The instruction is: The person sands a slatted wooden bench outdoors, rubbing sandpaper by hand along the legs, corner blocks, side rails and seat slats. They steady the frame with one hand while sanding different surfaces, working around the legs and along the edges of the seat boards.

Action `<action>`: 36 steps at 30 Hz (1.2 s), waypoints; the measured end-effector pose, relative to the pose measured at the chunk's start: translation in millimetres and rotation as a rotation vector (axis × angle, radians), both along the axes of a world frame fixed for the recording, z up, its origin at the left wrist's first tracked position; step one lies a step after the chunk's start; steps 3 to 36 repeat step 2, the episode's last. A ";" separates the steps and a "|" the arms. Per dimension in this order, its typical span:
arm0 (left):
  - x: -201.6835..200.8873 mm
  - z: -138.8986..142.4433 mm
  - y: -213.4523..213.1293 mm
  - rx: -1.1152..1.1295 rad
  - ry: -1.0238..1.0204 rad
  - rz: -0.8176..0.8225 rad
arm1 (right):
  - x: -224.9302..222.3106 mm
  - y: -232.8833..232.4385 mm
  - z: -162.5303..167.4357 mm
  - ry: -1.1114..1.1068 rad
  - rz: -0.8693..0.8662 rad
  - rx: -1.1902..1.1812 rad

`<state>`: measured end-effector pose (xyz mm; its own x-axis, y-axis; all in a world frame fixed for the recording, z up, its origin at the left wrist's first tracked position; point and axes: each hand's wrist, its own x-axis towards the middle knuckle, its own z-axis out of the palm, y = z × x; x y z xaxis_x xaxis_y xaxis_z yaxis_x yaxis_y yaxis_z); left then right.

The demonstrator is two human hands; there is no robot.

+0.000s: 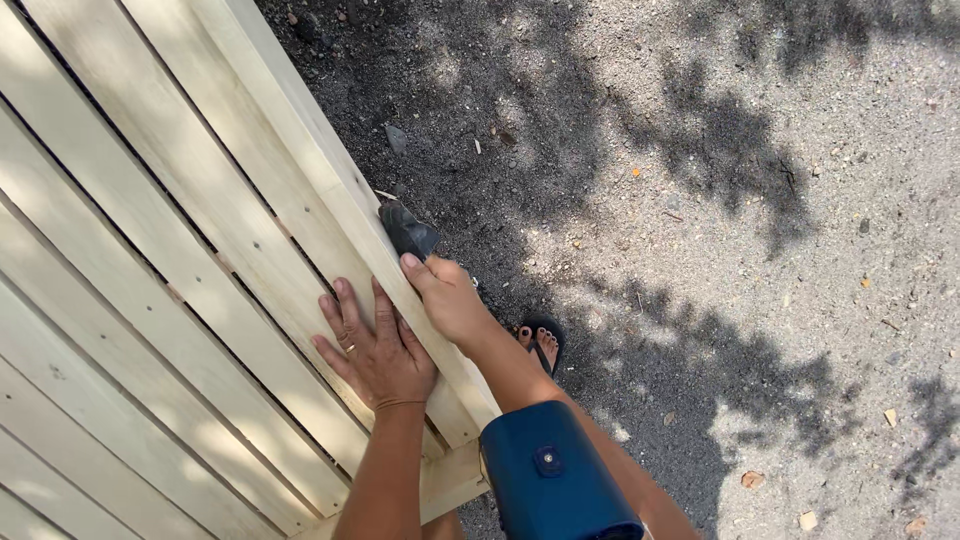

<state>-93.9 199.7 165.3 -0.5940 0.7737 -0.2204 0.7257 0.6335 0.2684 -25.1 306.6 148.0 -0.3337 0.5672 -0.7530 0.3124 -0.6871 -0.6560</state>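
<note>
At frame edge: R hand [450, 298] clamped on dark pad [408, 230], pad toward 11 o'clock of grip; rail [330, 200] axis 11–5. L hand [375, 350] flat, fingers spread on slats [150, 250].

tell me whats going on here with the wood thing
A person stands outdoors over a pale slatted wooden panel. The left hand lies flat, fingers spread, on the slats near the panel's outer edge. The right hand grips a small dark pad, likely sandpaper, and presses it against the edge rail. A sandalled foot stands on the gravel ground beside the panel, and a blue bag hangs at the person's front.
</note>
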 end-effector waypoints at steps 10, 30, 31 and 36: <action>0.9 0.6 -3.4 0.000 -0.005 -0.001 | 6.0 -6.5 -4.5 0.006 -0.009 -0.043; 0.9 0.6 -3.4 0.000 -0.005 -0.001 | 6.0 -6.5 -4.5 0.006 -0.009 -0.043; 0.9 0.6 -3.4 0.000 -0.005 -0.001 | 6.0 -6.5 -4.5 0.006 -0.009 -0.043; 0.9 0.6 -3.4 0.000 -0.005 -0.001 | 6.0 -6.5 -4.5 0.006 -0.009 -0.043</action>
